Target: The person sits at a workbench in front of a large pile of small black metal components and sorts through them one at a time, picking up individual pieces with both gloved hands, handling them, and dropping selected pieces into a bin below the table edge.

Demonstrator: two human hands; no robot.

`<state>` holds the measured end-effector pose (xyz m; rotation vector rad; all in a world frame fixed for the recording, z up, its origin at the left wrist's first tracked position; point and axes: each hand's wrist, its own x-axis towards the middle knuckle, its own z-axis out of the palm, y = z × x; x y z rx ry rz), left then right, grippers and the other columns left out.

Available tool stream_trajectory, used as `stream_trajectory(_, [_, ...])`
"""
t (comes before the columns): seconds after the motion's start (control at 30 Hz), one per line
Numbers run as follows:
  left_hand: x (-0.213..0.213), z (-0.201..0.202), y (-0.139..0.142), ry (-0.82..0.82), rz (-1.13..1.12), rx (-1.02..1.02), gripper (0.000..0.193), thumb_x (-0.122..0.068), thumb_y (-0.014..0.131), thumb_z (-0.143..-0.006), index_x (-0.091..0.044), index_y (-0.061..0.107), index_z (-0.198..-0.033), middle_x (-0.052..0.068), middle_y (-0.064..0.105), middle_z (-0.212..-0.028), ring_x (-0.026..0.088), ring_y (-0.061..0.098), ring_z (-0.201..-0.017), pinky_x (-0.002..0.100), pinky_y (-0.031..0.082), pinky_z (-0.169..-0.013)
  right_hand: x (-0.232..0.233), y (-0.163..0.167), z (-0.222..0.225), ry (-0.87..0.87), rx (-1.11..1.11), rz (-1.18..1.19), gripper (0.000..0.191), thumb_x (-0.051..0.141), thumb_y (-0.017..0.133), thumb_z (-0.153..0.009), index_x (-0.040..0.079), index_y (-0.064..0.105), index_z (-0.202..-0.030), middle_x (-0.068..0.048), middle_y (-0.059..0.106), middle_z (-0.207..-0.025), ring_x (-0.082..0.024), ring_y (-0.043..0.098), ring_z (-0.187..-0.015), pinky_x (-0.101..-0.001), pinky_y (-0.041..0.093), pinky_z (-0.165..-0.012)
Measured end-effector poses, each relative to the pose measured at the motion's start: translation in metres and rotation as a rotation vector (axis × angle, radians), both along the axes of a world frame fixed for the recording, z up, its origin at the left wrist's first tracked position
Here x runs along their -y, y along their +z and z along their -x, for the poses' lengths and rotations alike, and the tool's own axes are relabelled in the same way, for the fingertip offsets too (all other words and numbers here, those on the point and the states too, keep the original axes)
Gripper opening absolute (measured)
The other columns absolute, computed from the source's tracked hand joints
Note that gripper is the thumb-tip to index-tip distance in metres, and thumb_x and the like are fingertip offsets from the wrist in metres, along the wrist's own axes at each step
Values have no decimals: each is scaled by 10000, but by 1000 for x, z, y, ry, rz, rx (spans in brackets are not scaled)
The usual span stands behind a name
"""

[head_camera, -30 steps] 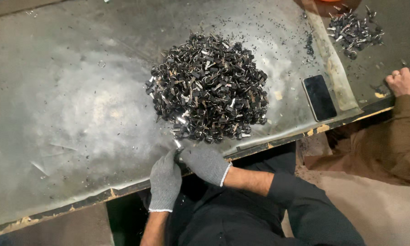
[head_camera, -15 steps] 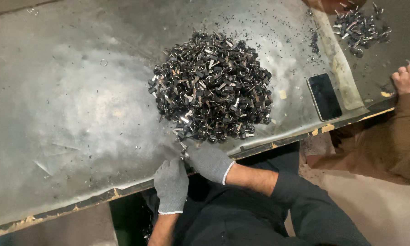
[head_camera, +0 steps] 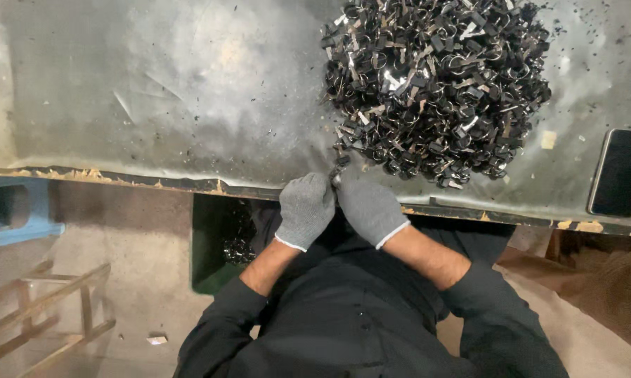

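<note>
both gloved hands pinch one small metal clip at the table's near edge.

left hand (head_camera: 306, 208) and right hand (head_camera: 369, 208) close fingertips on the clip (head_camera: 337, 175), its long axis seemingly running away from the body toward the clip pile (head_camera: 434, 87); too small to be sure. it looks like working a single piece, needing a firm two-handed pinch. steel table (head_camera: 154, 105), dark phone (head_camera: 620, 171) to the right.

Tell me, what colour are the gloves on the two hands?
Grey knit with white cuffs, on the left hand and right hand; the head view shows them.
</note>
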<state>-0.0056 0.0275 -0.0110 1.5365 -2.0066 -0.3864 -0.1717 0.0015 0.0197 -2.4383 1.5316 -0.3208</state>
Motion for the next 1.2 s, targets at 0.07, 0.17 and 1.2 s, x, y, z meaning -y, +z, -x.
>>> stream_trajectory(0.07, [1, -4, 0, -6, 2, -42, 128, -128, 732, -795, -99, 615, -839, 119, 624, -771, 367, 636, -706, 493, 490, -638, 11, 11, 3, 8, 119, -180, 440, 268, 629, -884, -39, 565, -1193, -282, 723, -1003, -436, 699, -701, -517, 572, -586])
stream_trajectory(0.17, [3, -7, 2, 1, 29, -15, 134, -142, 743, -836, -103, 616, -834, 109, 621, -766, 354, 639, -700, 487, 491, -639, 17, 23, 1, -91, 140, -516, 459, 247, 569, -1001, 0, 483, -1378, -251, 722, -910, -460, 718, -767, -559, 566, -638])
stream_trajectory(1.2, [28, -3, 19, -93, -172, -37, 221, -95, 673, -830, -102, 710, -1049, 126, 696, -957, 365, 684, -861, 491, 526, -740, -2, -5, 9, -151, 85, -361, 326, 296, 620, -953, 4, 617, -1097, -210, 708, -870, -394, 722, -791, -505, 575, -647])
